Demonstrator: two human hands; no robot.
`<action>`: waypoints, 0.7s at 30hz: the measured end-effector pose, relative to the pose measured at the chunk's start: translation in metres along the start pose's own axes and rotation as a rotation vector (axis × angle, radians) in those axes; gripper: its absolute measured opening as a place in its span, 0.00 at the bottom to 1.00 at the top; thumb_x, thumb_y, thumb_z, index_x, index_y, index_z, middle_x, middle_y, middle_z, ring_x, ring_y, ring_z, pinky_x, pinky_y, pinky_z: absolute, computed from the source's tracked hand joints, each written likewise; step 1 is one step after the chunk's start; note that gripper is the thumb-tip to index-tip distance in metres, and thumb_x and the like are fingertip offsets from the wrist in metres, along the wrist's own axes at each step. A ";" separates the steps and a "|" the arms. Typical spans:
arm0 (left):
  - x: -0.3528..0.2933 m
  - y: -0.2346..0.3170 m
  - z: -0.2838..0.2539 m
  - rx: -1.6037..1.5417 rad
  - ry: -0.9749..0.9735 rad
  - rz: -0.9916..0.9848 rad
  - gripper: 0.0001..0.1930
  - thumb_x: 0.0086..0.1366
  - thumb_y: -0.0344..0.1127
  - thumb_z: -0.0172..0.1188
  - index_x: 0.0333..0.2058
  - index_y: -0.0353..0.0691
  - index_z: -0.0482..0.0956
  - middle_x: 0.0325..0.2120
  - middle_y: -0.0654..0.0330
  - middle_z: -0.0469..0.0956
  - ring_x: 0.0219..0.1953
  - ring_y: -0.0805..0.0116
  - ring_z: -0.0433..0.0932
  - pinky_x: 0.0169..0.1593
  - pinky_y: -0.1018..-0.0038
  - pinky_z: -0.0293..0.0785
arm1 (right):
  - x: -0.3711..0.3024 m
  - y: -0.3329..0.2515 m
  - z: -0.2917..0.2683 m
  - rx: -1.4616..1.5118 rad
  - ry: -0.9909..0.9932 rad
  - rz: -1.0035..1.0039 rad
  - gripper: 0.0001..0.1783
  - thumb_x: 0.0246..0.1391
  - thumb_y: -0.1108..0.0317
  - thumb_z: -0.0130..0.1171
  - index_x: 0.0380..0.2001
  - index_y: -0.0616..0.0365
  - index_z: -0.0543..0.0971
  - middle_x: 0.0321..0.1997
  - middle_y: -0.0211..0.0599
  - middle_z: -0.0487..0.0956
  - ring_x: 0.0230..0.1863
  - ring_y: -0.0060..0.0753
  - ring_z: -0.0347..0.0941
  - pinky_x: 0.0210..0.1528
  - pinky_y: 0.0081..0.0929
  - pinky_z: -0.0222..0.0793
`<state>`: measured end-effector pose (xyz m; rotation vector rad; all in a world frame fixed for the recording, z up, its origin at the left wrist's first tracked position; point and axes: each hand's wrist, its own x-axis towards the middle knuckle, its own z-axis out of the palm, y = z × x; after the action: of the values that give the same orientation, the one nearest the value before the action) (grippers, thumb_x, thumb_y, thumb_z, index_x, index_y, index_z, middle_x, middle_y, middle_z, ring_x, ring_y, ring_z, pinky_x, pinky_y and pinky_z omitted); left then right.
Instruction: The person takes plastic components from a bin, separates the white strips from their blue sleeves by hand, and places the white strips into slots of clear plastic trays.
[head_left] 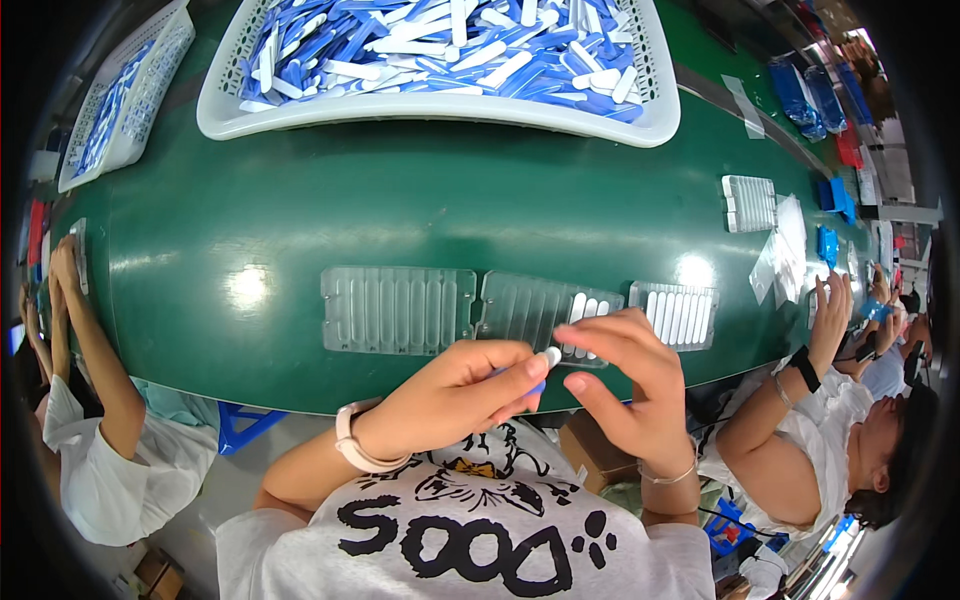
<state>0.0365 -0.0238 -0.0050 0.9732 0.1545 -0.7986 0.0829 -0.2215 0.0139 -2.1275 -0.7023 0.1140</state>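
Observation:
My left hand (470,385) is closed round small blue-and-white plastic sticks (552,356); a white end pokes out past the thumb, and blue shows below the fingers. How many it holds is hidden. Facing it, my right hand (635,385) has thumb and fingers spread, with nothing visible between them. Just beyond both hands lies a transparent ribbed tray (525,305) with several white sticks (590,303) in its right-hand grooves. To its left is a similar tray (400,310) with bare grooves. On the right, another tray (712,335) has white sticks side by side in its grooves.
A large white basket (430,112) heaped with blue and white sticks stands at the back; a second basket (150,110) is far left. Towards the right lie another transparent tray (749,203) and plastic film (787,250). Co-workers sit on both sides along the green table (330,200).

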 end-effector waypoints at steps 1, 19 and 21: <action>-0.001 0.003 0.001 0.005 -0.041 -0.030 0.22 0.72 0.51 0.43 0.25 0.39 0.69 0.15 0.72 0.60 0.16 0.84 0.54 0.19 0.84 0.50 | 0.000 0.004 -0.001 0.152 -0.075 0.020 0.13 0.42 0.75 0.66 0.36 0.57 0.81 0.36 0.32 0.80 0.37 0.34 0.71 0.40 0.27 0.65; -0.005 0.005 0.000 0.177 0.014 0.089 0.12 0.68 0.37 0.53 0.29 0.36 0.75 0.18 0.72 0.64 0.21 0.85 0.56 0.24 0.82 0.51 | -0.009 0.006 -0.011 0.879 -0.039 0.412 0.05 0.47 0.82 0.60 0.30 0.66 0.80 0.31 0.37 0.79 0.33 0.22 0.71 0.37 0.19 0.65; -0.004 0.005 0.001 0.154 0.007 0.056 0.12 0.68 0.38 0.52 0.28 0.36 0.75 0.18 0.72 0.64 0.21 0.85 0.56 0.24 0.82 0.51 | -0.007 0.004 -0.009 0.914 -0.031 0.368 0.06 0.47 0.83 0.61 0.31 0.66 0.80 0.31 0.38 0.79 0.34 0.23 0.72 0.37 0.20 0.65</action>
<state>0.0373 -0.0207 0.0004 1.1209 0.0716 -0.7638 0.0820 -0.2334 0.0157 -1.3382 -0.1837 0.5554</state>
